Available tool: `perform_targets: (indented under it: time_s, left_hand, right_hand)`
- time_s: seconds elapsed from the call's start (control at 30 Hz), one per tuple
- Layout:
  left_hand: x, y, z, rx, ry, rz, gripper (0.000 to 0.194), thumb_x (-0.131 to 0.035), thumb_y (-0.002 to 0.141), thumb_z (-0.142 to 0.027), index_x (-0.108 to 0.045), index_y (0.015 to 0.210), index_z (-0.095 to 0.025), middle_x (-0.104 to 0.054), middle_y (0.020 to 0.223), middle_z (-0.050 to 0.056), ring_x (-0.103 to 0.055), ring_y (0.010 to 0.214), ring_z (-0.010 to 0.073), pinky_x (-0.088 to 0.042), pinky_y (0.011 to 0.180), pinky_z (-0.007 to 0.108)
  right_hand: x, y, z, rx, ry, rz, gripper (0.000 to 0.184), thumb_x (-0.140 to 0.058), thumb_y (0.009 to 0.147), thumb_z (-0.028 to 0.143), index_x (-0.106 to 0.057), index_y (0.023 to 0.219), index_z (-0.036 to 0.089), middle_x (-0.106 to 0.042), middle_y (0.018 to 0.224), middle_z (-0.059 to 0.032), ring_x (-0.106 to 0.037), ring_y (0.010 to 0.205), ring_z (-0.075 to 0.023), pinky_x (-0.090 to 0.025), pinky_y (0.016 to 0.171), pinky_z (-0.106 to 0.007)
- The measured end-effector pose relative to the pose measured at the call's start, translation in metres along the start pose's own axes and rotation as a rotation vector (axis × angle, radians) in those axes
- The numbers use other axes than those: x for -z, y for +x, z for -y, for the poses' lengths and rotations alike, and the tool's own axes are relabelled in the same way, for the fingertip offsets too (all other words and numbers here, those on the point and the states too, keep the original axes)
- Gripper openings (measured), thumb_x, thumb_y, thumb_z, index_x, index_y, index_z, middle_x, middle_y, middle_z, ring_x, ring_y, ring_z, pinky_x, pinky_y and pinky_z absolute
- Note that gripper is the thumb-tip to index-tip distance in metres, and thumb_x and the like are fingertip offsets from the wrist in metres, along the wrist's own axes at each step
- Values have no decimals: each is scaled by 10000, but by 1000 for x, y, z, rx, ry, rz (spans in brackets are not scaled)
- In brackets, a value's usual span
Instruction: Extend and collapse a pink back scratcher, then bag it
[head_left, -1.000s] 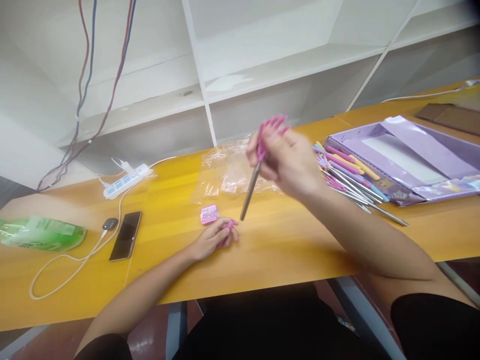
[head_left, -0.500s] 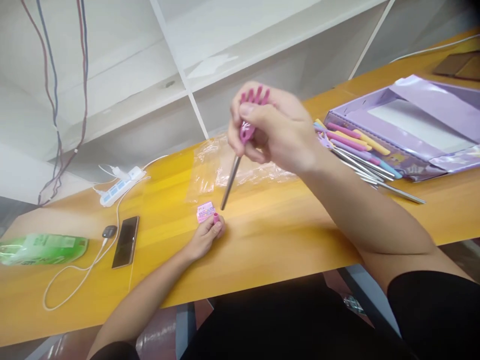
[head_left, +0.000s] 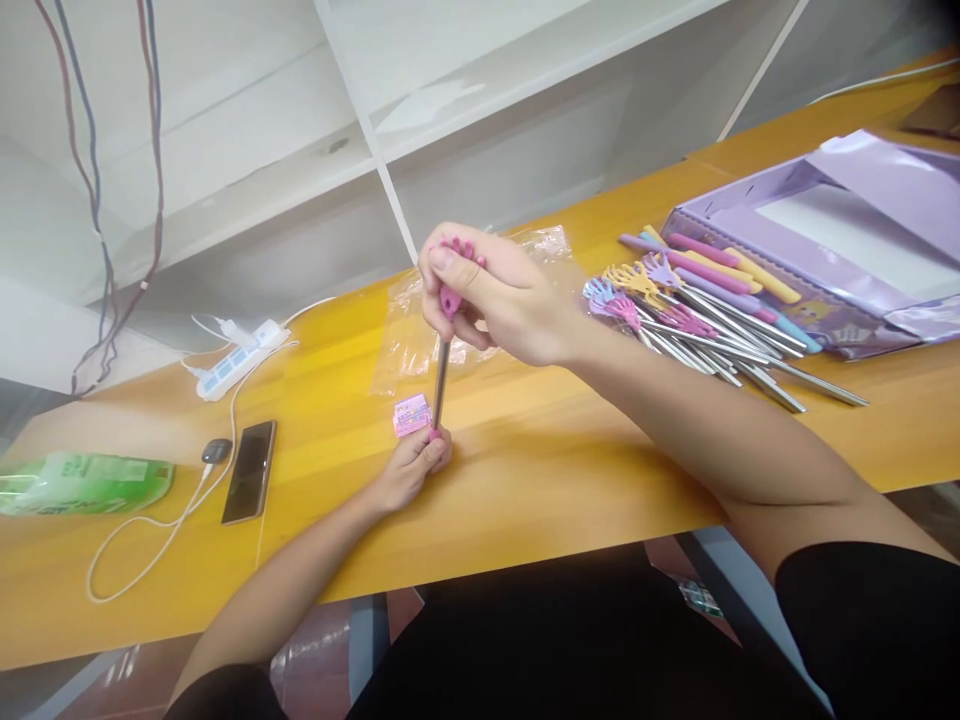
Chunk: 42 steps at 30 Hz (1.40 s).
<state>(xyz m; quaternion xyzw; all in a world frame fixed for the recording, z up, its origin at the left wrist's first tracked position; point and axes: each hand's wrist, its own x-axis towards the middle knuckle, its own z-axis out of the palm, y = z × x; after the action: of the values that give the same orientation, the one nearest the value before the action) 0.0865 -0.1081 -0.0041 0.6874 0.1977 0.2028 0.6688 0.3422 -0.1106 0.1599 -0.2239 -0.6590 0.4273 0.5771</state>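
Observation:
My right hand (head_left: pixel 510 295) is closed round the pink hand-shaped head of a back scratcher (head_left: pixel 442 375). Its metal rod slants down toward my left hand (head_left: pixel 409 475). There, the fingers are wrapped round a pink tube-shaped handle (head_left: pixel 434 434), mostly hidden in the grip. The rod's lower end meets the opening of this handle; how deep it sits inside I cannot tell. Just behind the left hand lies a small stack of pink printed cards (head_left: pixel 411 415).
Several back scratchers with coloured heads (head_left: pixel 637 285) and loose coloured handles (head_left: pixel 705 265) lie right, beside an open purple box (head_left: pixel 840 300). Clear plastic wrap (head_left: pixel 405 340) lies behind my hands. Leftward are a phone (head_left: pixel 250 472), a power strip (head_left: pixel 244 360), a white cable and a green package (head_left: pixel 86 483).
My right hand has moved down and left, bringing the rod's end to the pink handle. My left hand has stayed nearly in place, still gripping the handle.

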Motion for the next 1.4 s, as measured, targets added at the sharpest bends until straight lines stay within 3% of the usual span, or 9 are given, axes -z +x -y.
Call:
perform_targets:
  time_s: [0.9,1.4]
  left_hand:
    - [-6,-1,-8,18,103,-27,501,-450,1094,-627,-446,821,-207,-393,739,-35,-339,662,132,-285,639,295]
    - [-3,-2,-8,0,98,-18,467,-465,1107,-569,-464,826,-195,-404,758,-29,-348,690,137,-288,664,299]
  right_hand:
    - [-19,-9,8,-65,-114,23,344,-466,1138,506,-421,925,240,-582,702,40,-427,460,-68,-319,424,-230]
    - [-38,-14,-12,53,-157,68,341,-443,1149,496,-453,935,231,-574,708,31,-532,622,-99,-388,530,-219]
